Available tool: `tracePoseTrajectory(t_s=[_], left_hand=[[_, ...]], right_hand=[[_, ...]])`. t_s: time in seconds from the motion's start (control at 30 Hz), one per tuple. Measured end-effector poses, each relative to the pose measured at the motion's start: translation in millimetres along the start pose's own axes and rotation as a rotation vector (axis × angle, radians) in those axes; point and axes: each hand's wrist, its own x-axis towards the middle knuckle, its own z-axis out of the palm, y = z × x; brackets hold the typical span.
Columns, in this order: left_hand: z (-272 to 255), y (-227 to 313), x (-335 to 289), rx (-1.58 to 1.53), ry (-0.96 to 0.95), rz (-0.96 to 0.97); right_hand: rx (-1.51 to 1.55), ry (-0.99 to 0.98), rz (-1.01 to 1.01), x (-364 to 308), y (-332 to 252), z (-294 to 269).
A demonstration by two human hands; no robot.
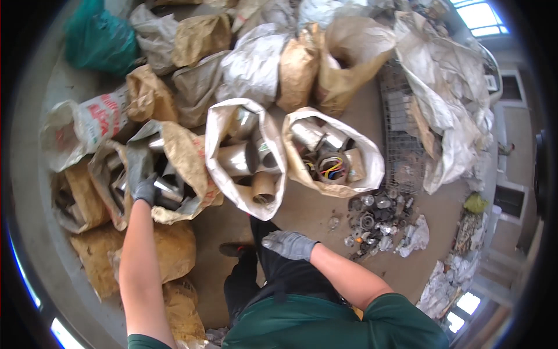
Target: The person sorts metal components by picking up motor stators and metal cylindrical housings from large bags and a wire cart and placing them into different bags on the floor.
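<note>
My left hand (144, 189), in a grey glove, is at the near left rim of an open brown paper sack (185, 154). Its fingers are closed on the rim, partly hidden against the sack's grey inner wall. Beside the hand, shiny metal cylinders (168, 189) lie inside this sack. My right hand (289, 245), also gloved in grey, rests over my dark trousers with its fingers stretched out and nothing in it. In front of it stands a white-rimmed sack (213, 145) of metal cans (239, 160) with a brown cardboard tube (263, 185).
Another open sack (375, 174) at right holds cylinders and a can of coloured wires (333, 168). Small scrap pieces (381, 218) litter the floor beside a wire cage (401, 134). More sacks (253, 61) stand behind, with a green bag (99, 41) at far left.
</note>
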Motion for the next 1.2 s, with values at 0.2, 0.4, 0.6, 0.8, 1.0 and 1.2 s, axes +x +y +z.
tracePoseTrajectory(t_s=[0.2, 0.4, 0.6, 0.8, 1.0, 1.2], left_hand=[[12.4, -90.1, 76.9, -0.243, -0.147, -0.003], [45.0, -88.9, 29.2, -0.442, -0.215, -0.068], [-11.5, -95.2, -54.5, -0.129, 0.202, 0.571], [0.9, 5.4, -262.1, 0.227, 0.318, 0.932], [6.0, -20.5, -339.7, 0.152, 0.175, 0.987], [20.7, -59.6, -363.9, -0.014, 0.133, 0.907]], right_hand=[[0.063, 0.044, -0.020, 0.2, 4.5, -25.5], [0.012, 0.178, -0.025, -10.4, 27.1, -20.1], [0.093, 0.207, -0.163, 38.3, -18.4, -44.1], [1.058, 0.073, 0.141, 62.4, -52.4, -35.3], [1.248, -0.103, 0.219, 106.1, -89.2, -18.0], [1.208, -0.310, 0.416, 123.3, -121.8, 1.1]])
